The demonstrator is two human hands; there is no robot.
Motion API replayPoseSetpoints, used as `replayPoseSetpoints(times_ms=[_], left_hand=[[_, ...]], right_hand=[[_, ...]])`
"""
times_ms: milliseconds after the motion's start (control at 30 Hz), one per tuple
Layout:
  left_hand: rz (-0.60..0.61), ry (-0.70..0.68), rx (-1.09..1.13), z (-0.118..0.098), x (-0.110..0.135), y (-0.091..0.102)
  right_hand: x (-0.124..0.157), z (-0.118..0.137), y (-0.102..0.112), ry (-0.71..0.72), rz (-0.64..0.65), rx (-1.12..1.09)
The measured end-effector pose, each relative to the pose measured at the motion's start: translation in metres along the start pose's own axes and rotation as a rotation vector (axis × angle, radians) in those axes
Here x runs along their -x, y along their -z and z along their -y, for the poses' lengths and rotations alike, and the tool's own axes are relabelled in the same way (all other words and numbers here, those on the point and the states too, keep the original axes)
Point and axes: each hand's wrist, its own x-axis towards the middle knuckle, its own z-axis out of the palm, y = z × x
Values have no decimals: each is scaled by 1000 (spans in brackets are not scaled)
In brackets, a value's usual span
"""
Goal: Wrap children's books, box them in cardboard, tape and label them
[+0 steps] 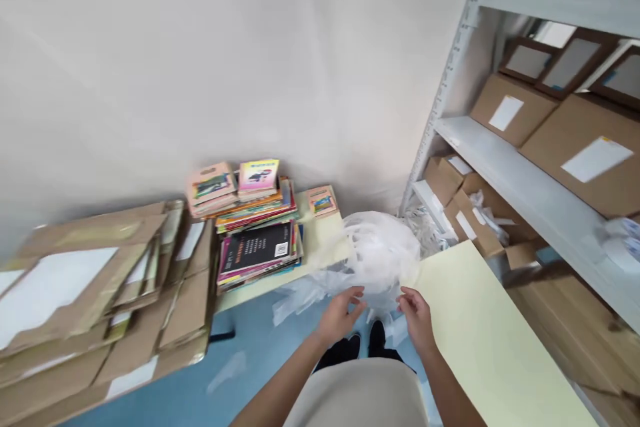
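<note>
A crumpled bundle of thin white plastic wrapping (377,257) hangs in front of me above the blue floor. My left hand (341,312) grips its lower left edge with curled fingers. My right hand (416,313) pinches its lower right edge. Both forearms reach forward from the bottom of the head view. My black shoes (361,345) show below the bundle.
A pale yellow table (480,340) runs to my right. Stacks of colourful books (260,227) sit on another pale table at the wall. Flattened cardboard mailers (100,293) pile up at left. A grey metal shelf (525,180) with cardboard boxes stands at right.
</note>
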Motion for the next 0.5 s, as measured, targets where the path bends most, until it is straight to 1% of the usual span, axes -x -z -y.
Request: replayPoseSetpoints(times_ms=[167,233,333,433,500], left_hand=[[-218,79,44,10,10,16],[-281,100,68,16,14,22],[-337,129,92,25,14,34],[-390,132,102,34,9,55],[-445,122,96,42,4,76]], right_hand=[[-40,13,-36,14,287,44],[-51,18,-52,13,363,52],[-63,24,-77,14,451,73],[-72,29,-107,28,508,84],[-76,31,-131,43,544,95]])
